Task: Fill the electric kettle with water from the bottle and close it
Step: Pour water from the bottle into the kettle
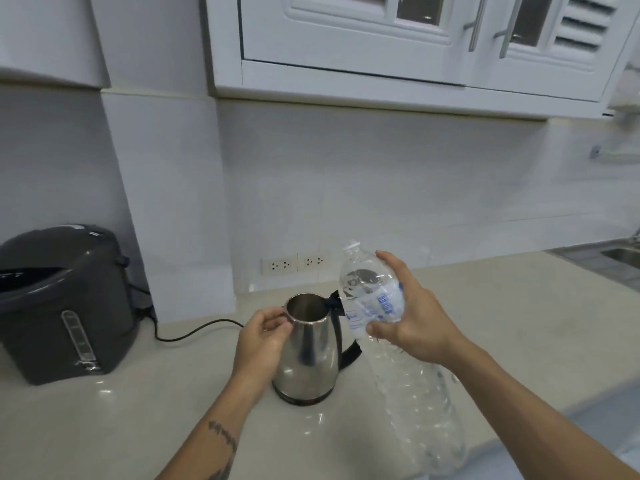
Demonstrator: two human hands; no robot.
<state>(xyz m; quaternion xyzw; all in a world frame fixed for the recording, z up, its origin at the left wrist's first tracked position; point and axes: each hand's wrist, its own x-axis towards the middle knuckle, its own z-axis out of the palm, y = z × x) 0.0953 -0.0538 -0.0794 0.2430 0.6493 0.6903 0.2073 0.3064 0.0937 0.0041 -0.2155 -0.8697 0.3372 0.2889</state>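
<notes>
A stainless steel electric kettle point(311, 351) stands on the beige counter point(104, 427), its lid swung open behind the mouth and its black handle pointing right. My left hand point(261, 337) grips the kettle's rim and upper wall on the left side. A large clear plastic water bottle point(412, 386) is held by my right hand point(408, 317) around its labelled upper part. The bottle leans with its neck up and to the left, just right of the kettle's mouth. Whether a cap is on the neck I cannot tell.
A dark grey hot-water dispenser point(62, 303) sits at the left, its black cord point(194, 332) trailing across the counter toward the kettle. Two wall sockets point(296, 263) are on the tiled wall behind. White cabinets point(381, 39) hang overhead. A steel sink point(620, 254) lies far right.
</notes>
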